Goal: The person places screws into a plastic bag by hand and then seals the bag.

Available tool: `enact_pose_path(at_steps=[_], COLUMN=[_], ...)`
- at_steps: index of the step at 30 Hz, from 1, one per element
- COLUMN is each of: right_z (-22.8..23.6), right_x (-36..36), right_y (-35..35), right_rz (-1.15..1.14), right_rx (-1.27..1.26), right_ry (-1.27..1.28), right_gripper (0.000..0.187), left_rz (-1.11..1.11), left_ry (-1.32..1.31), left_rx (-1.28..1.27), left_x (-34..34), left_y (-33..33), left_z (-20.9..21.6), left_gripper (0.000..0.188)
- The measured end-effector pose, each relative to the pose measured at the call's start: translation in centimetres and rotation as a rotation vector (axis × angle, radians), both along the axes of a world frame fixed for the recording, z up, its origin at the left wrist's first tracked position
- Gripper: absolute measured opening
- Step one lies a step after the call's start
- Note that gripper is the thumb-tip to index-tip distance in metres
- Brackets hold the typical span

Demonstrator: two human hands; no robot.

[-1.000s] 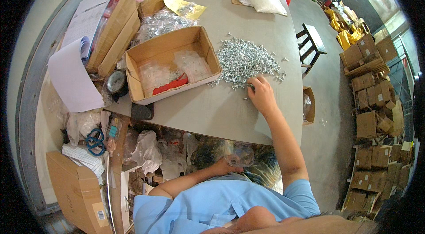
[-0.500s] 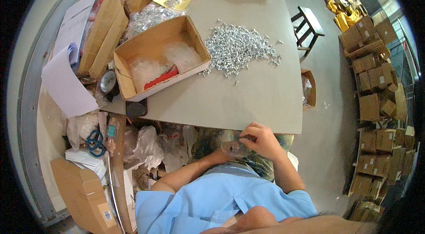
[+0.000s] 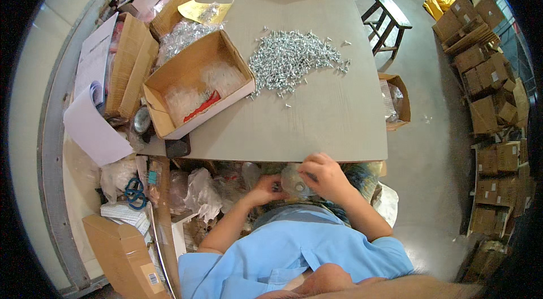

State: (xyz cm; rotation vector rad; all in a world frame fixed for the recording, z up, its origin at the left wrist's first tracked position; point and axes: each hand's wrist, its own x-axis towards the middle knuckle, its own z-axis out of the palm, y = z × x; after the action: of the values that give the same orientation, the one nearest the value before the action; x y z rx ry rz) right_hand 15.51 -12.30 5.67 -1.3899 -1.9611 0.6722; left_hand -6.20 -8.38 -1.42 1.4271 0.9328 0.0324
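Just below the near edge of the table, my two hands hold a small clear plastic bag (image 3: 294,183) between them. My left hand (image 3: 263,191) is closed at the bag's left side, with small shiny bits by its fingertips that I cannot make out. From the right, my right hand (image 3: 328,177) grips the bag with bent fingers, and a small dark spot shows by its thumb. Beyond them on the grey table (image 3: 317,129) lies a heap of small silvery screws (image 3: 294,62), a few strays around it. Left of the heap stands an open cardboard box (image 3: 195,115) holding clear bags and a red strip.
Papers, cartons and bagged metal parts (image 3: 184,39) crowd the table's left side. Blue-handled scissors (image 3: 135,192) lie lower left near a brown carton (image 3: 121,254). A dark stool (image 3: 387,22) and an open carton (image 3: 403,101) stand right of the table; stacked boxes (image 3: 498,169) line the far right.
My hands have drawn a little apart, the left shifting left, and the clear bag now shows wider between them. The whole view has shifted slightly; the screw heap and box look unchanged.
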Motion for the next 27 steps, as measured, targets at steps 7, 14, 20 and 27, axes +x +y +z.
enact_pose_path(at_steps=[7, 14, 20, 27], right_z=[4.3, 6.0, 5.9, 5.5], right_x=[-3.8, -1.9, -1.2, -1.2], right_y=[1.3, 1.3, 0.8, 0.9], right_rz=[0.406, 0.188, 0.029, 0.16], right_rx=[0.156, 0.093, -0.204, -0.2], right_ry=[0.043, 0.17, 0.272, 0.294], right_gripper=[0.022, 0.015, 0.016, 0.012], left_rz=[0.025, 0.254, 0.223, 0.165], left_ry=[-0.486, -0.655, -0.586, -0.565], left_rx=[-0.098, 0.209, 0.67, 0.657], left_x=[-1.3, -0.5, 0.8, 0.8], left_y=[0.7, 1.2, 1.6, 1.6], left_z=[7.2, 7.2, 8.2, 9.0], left_gripper=[0.05, 0.035, 0.006, 0.007])
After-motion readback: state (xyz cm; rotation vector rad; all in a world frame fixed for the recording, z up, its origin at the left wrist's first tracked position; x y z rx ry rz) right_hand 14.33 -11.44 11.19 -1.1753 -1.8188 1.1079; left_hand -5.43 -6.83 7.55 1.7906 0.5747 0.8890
